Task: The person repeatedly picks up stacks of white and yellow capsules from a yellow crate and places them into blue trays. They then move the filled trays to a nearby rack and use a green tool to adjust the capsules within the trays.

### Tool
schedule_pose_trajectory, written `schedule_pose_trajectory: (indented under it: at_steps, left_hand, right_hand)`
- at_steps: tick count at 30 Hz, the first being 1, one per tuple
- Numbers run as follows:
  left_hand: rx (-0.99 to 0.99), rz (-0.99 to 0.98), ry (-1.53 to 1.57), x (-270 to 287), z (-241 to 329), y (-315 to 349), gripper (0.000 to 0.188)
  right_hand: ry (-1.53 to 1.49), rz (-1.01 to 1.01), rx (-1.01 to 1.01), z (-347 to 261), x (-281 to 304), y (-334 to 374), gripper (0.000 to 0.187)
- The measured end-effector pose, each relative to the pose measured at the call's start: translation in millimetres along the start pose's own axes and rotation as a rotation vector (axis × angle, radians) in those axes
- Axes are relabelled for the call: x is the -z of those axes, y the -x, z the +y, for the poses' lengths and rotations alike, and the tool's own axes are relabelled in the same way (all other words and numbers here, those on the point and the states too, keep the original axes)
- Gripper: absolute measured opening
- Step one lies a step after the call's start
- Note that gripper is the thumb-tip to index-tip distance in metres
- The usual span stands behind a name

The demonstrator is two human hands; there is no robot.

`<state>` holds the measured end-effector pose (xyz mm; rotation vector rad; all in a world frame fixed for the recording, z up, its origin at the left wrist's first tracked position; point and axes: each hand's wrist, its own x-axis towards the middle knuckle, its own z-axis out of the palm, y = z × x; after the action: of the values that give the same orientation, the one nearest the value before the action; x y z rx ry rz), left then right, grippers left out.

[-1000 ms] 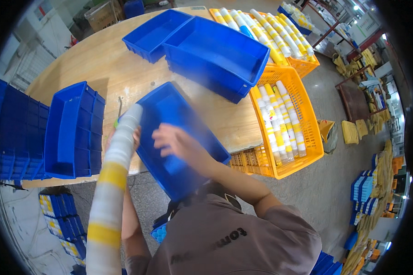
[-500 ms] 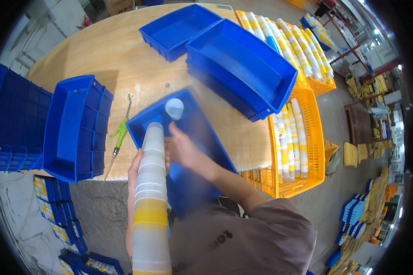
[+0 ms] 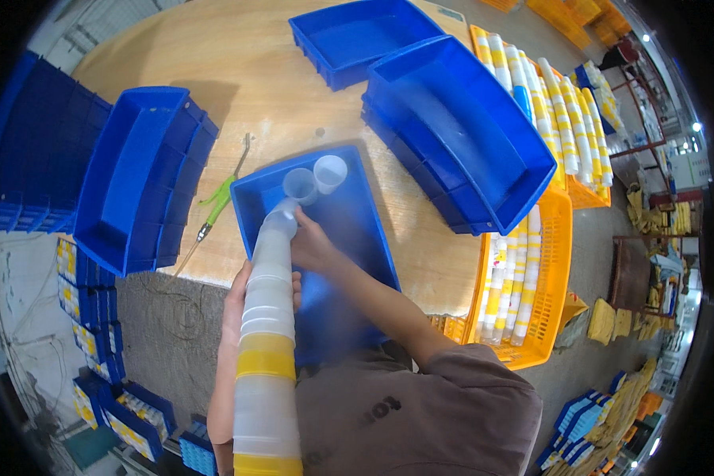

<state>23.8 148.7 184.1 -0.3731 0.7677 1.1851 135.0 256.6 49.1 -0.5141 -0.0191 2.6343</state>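
A long nested stack of plastic cups (image 3: 268, 317), frosted white with yellow bands, runs from my body up over a blue tray (image 3: 377, 254). My left hand (image 3: 235, 295) wraps around the stack from below, its fingertips showing on the far right side. At the stack's upper end, my right hand (image 3: 312, 244) pinches the end cup (image 3: 283, 219), which tilts away from the rest. Two loose cups, a clear one (image 3: 299, 185) and a whiter one (image 3: 330, 173), lie in the tray's far end, touching each other.
A green air blow gun (image 3: 217, 200) lies left of the tray. Blue bins (image 3: 139, 182) stand at the left, and more blue bins (image 3: 460, 127) at the back right. Orange crates (image 3: 559, 293) at the right hold banded cup stacks (image 3: 517, 278).
A second loose cup now lies in the tray beside the first. My right hand has returned to the stack's end and grips a cup there. The whole view has shifted somewhat.
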Motion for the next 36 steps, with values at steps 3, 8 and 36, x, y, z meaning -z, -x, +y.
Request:
schedule_pose_trajectory:
  at_steps: [3,8,36]
  left_hand:
    - [0.059,-0.094,0.128,2.7,-7.3,4.8,0.065]
    - [0.007,0.129,-0.021,1.4,-16.3,22.2,0.06]
    - [0.165,0.132,-0.369,24.8,-17.4,34.0,0.055]
  right_hand:
    - [0.07,-0.01,-0.166,6.0,11.3,2.6,0.067]
    - [0.034,0.006,-0.131,17.7,20.2,0.2,0.072]
    - [0.244,0.117,-0.089,29.0,-13.7,53.5,0.057]
